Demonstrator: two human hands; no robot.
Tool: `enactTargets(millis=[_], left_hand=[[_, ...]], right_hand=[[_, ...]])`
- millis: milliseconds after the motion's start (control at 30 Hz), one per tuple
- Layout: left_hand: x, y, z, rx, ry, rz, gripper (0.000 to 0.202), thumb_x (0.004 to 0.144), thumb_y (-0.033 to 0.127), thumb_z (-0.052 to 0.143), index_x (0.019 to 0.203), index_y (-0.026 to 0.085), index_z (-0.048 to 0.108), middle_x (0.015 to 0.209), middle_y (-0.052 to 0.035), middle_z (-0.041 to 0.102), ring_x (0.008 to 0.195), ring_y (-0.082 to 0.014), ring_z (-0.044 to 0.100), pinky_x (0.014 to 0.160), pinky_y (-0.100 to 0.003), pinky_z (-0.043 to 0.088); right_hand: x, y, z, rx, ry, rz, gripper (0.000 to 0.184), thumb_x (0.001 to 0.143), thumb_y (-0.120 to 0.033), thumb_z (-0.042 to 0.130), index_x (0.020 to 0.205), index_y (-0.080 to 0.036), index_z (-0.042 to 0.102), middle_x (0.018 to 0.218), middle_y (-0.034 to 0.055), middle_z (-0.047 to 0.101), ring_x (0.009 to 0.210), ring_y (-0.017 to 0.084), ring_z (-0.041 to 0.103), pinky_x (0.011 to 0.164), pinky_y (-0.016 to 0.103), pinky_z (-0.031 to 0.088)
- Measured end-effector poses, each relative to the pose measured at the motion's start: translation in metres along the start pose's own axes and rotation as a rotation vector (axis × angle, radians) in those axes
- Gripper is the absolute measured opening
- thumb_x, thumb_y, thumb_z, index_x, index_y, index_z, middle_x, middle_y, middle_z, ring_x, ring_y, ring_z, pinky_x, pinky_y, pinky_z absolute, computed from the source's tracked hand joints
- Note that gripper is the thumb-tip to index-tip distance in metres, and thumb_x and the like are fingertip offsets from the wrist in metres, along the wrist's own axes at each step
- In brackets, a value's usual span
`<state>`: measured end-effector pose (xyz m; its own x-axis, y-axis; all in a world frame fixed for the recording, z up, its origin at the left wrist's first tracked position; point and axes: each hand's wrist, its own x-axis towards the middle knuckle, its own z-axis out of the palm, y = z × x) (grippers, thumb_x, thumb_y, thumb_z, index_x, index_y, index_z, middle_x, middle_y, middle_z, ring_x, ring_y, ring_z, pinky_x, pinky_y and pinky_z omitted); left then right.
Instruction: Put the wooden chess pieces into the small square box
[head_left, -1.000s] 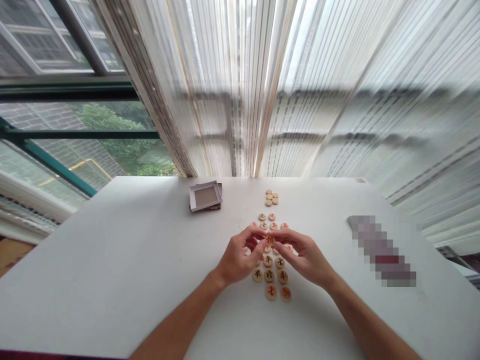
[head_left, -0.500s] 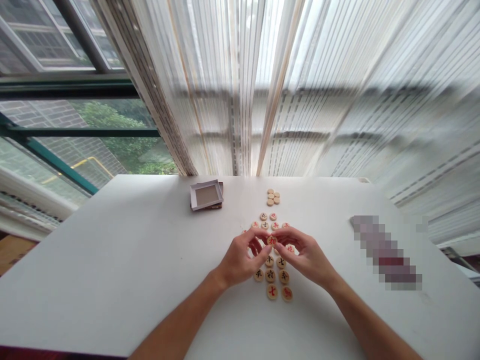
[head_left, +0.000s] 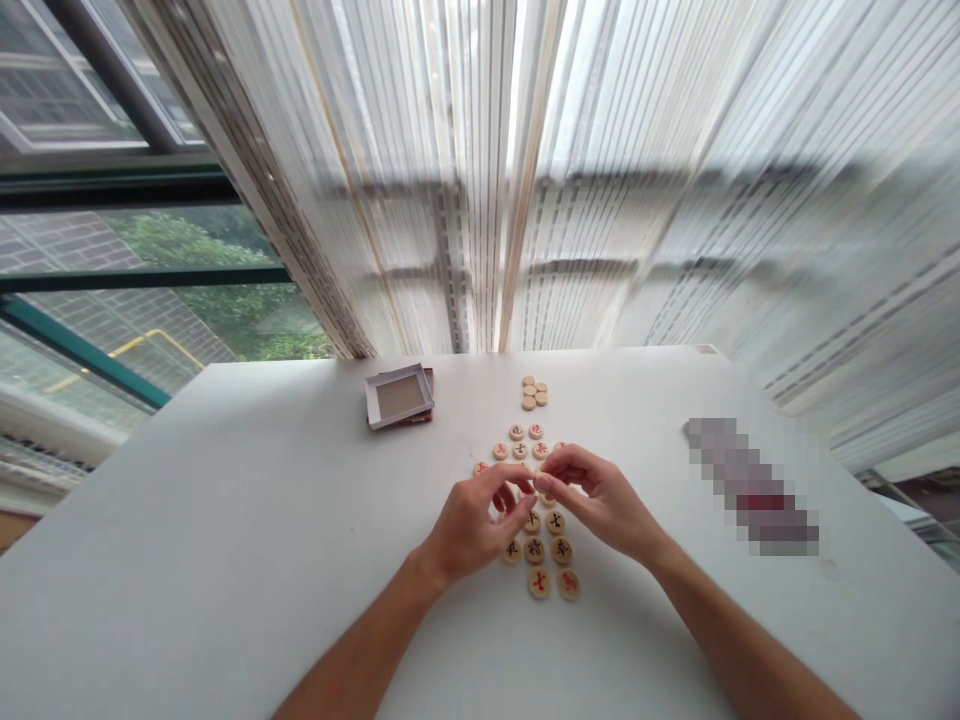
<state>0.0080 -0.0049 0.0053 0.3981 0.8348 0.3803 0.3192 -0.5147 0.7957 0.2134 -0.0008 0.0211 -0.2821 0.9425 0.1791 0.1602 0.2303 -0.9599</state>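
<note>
My right hand pinches a small round Chinese chess piece between thumb and fingertips, its face turned out of sight. Close against it, my left hand has its index fingertip at the piece, while its thumb stands apart below with a gap between. Under and around both hands, wooden pieces with red or black characters lie face up in rows; some are covered by the fingers. Nearest me are a red-marked piece and another red piece, with a black-marked piece behind them.
Beyond the rows, several blank-side-up pieces sit in a cluster. A shallow open box rests on a darker one at the back left. To the right lies a blurred-out object on the white table. Curtains hang behind.
The piece between my hands has turned from showing a red character to hiding its face. My left thumb has come away from it. The view has shifted slightly to the right.
</note>
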Motion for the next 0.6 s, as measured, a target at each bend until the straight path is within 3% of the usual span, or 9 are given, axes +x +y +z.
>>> enactTargets(millis=[233,367,600], left_hand=[[0.004,-0.008,-0.005,0.045,0.097,-0.012,0.015,0.093,0.025,0.060,0.107,0.022,0.065,0.092,-0.0007,0.072,0.068,-0.0102,0.065,0.066,-0.022,0.055],[0.007,-0.012,-0.006,0.047,0.116,-0.020,0.014,0.093,0.025,0.059,0.106,0.022,0.065,0.093,-0.0009,0.073,0.068,-0.0099,0.065,0.066,-0.021,0.054],[0.010,-0.018,-0.010,0.053,0.155,-0.046,0.015,0.094,0.028,0.059,0.104,0.021,0.066,0.092,-0.0021,0.074,0.068,-0.0119,0.066,0.063,-0.022,0.054]], right_hand=[[0.007,0.009,-0.028,0.110,0.129,0.034,0.023,0.087,-0.040,0.074,0.099,-0.021,0.068,0.089,0.0048,0.073,0.074,0.017,0.070,0.071,0.031,0.059],[0.010,0.012,-0.036,0.090,0.106,0.040,0.025,0.086,-0.040,0.074,0.101,-0.021,0.069,0.091,0.0053,0.073,0.076,0.018,0.069,0.074,0.033,0.059],[0.010,0.013,-0.030,0.061,0.024,0.042,0.029,0.084,-0.039,0.076,0.105,-0.020,0.067,0.103,0.0078,0.071,0.094,0.022,0.069,0.084,0.037,0.059]])
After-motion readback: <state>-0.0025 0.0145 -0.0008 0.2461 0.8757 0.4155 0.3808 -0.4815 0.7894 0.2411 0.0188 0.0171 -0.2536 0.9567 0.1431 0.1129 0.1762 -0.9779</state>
